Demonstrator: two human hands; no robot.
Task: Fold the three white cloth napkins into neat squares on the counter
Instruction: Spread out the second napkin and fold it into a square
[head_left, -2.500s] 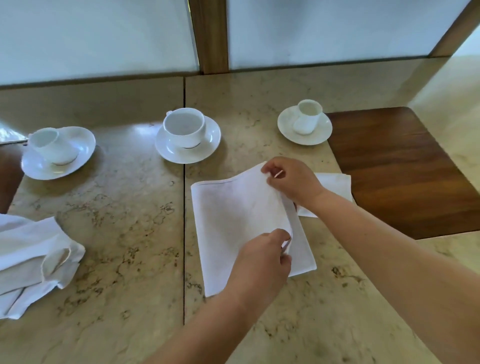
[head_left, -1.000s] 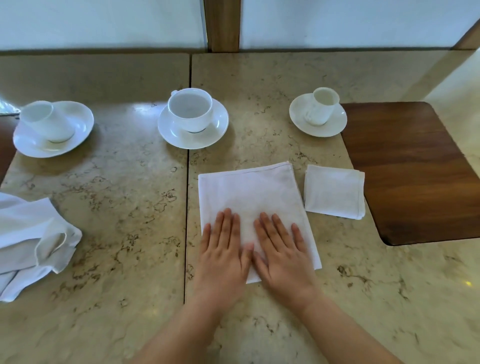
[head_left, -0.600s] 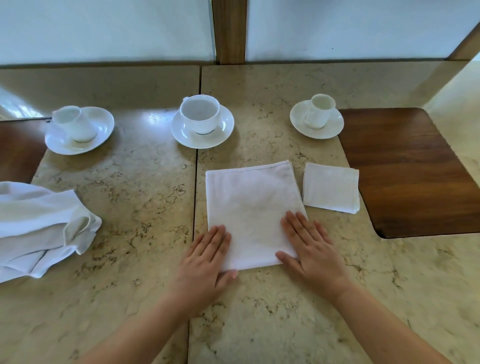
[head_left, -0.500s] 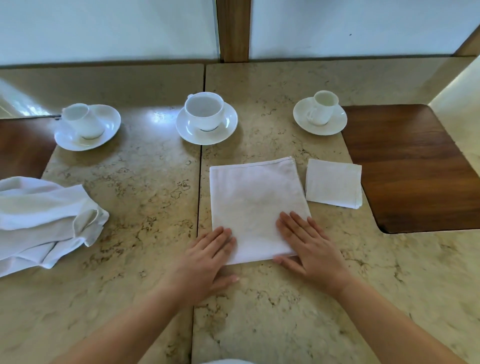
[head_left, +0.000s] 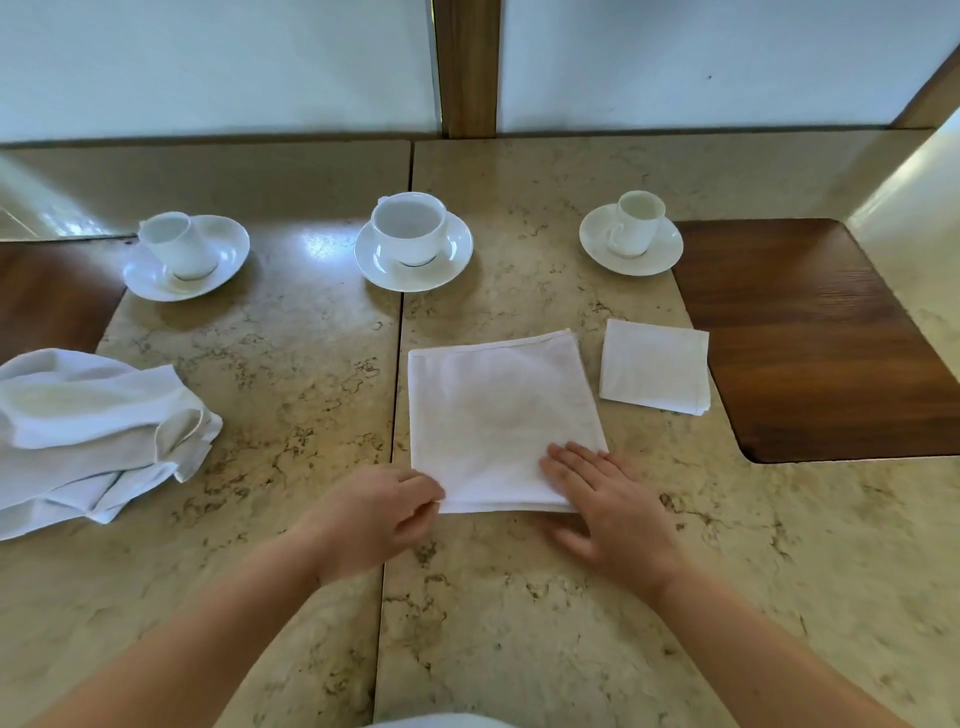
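A white napkin (head_left: 493, 410), folded into a rectangle, lies flat on the marble counter (head_left: 291, 374) in front of me. My left hand (head_left: 379, 514) has its fingers curled at the napkin's near left corner and seems to pinch it. My right hand (head_left: 608, 499) lies flat, fingers spread, with the fingertips on the near right corner. A small folded square napkin (head_left: 654, 366) rests just right of the rectangle. A crumpled white napkin (head_left: 88, 426) sits in a heap at the left edge of the view.
Three white cups on saucers stand along the back: left cup (head_left: 179, 252), middle cup (head_left: 410, 234), right cup (head_left: 634, 226). Dark wooden insets (head_left: 810, 332) lie at the right and far left. A wall with a wooden post (head_left: 467, 67) closes the back.
Both hands slid from the napkin's middle down to its near corners. My left hand went from flat to curled at the near left corner. The napkin has stayed in place.
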